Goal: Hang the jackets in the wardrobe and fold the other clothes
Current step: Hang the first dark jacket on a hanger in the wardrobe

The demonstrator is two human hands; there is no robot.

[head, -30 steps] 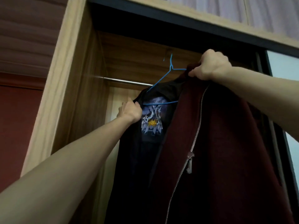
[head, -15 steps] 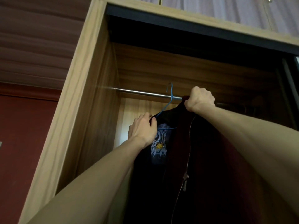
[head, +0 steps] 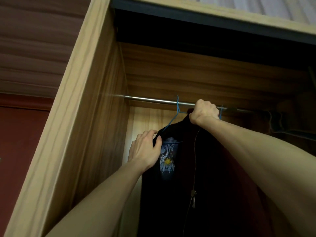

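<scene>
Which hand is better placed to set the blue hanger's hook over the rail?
The right hand. It grips the jacket collar at the rail, beside the blue hanger hook. The left hand holds the shoulder lower down.

Jacket [head: 213, 168] below rail [head: 153, 100]

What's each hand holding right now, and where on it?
Both hold the dark zip jacket on its blue hanger. The right hand grips the collar top by the rail; the left hand pinches the left shoulder edge.
</scene>
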